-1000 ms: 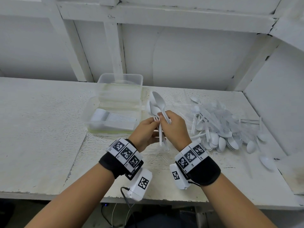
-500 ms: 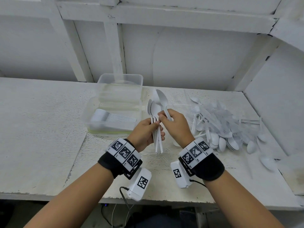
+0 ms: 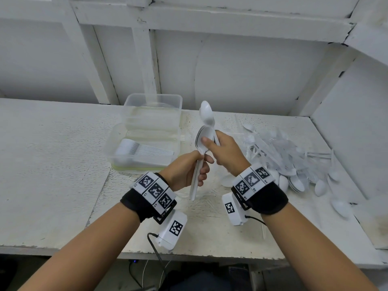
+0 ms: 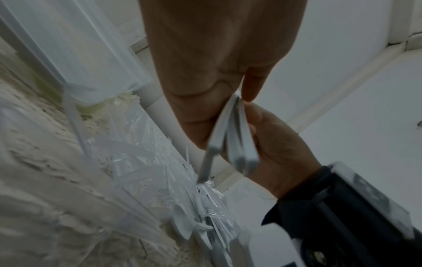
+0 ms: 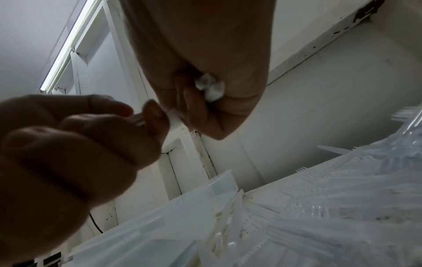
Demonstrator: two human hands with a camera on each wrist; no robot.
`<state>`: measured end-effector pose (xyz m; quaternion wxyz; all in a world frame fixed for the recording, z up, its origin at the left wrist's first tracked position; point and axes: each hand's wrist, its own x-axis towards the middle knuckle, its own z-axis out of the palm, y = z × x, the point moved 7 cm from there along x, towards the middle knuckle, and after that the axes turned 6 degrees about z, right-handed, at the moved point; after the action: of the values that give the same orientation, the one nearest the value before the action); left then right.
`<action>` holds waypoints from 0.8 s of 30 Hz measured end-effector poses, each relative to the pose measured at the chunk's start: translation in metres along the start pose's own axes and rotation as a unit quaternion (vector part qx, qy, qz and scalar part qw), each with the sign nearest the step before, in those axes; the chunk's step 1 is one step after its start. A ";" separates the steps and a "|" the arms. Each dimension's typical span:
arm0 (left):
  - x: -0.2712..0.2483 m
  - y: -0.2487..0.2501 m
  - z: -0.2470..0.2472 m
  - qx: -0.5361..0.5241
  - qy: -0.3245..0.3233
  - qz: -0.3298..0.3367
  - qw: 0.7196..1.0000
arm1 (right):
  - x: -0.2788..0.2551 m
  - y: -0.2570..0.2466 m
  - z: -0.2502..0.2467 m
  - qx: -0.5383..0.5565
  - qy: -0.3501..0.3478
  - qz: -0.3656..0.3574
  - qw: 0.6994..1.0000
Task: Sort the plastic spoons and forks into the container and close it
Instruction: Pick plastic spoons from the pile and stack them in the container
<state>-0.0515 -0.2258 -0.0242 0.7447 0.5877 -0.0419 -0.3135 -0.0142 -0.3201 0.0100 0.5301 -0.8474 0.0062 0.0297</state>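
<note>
My left hand grips a bundle of white plastic spoons by their handles, bowls pointing up. My right hand holds a single spoon raised above the bundle, with its thumb against the bundle's bowls. In the left wrist view the handles splay out below the left hand's fingers. The right wrist view shows white handle ends inside the right hand's curled fingers. The clear container stands open to the left, with a neat row of white forks inside.
A loose pile of white spoons and forks covers the table's right side, up to the side wall. Clear forks lie scattered on the table under my hands. A second clear tub or lid stands behind the container.
The right hand has lifted its single spoon higher, above the bundle's bowls. The left hand has brought the bundle more upright and slightly right.
</note>
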 end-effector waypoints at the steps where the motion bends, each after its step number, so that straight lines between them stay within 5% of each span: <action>1: -0.001 0.000 0.001 -0.003 -0.018 -0.011 1.000 | -0.001 -0.001 0.000 0.011 -0.011 0.002 1.000; 7: -0.004 0.003 0.003 -0.021 -0.103 -0.033 0.994 | -0.005 -0.004 0.001 0.085 -0.051 0.017 0.995; 14: -0.004 0.004 0.004 -0.039 -0.112 -0.027 0.993 | -0.005 -0.003 0.001 0.107 -0.052 0.023 0.993; 20: -0.002 0.011 -0.013 0.095 0.027 0.037 0.994 | -0.004 -0.004 -0.012 0.018 0.041 -0.005 0.999; 24: -0.003 0.013 -0.022 0.081 0.081 0.075 0.991 | -0.004 -0.002 -0.015 0.017 0.065 -0.004 0.998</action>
<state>-0.0386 -0.2037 -0.0181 0.7171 0.6647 -0.0507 -0.2032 -0.0180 -0.3328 0.0181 0.5430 -0.8385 0.0378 -0.0272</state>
